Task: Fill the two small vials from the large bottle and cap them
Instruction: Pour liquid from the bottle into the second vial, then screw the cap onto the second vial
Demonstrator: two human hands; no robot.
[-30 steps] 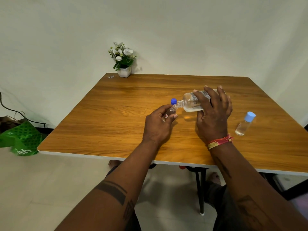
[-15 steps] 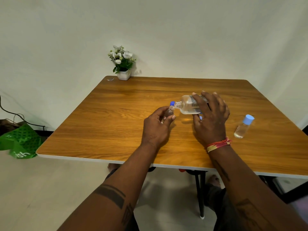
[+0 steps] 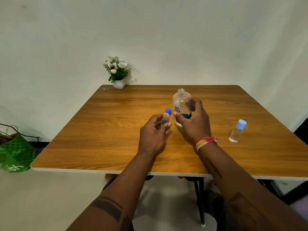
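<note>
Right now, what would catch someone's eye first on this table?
At the table's centre, the right hand holds the large bottle upright and uncapped, beside the open vial gripped by the left hand. A capped vial stands alone at the right, and a flower pot sits at the far edge.

On the table (image 3: 116,144), the open vial (image 3: 165,120) stands left of the large bottle (image 3: 181,105); the capped vial (image 3: 236,131) stands far right.

A home room (plain walls): wooden table (image 3: 116,130), potted flowers (image 3: 118,72), shopping bag (image 3: 15,154).
</note>
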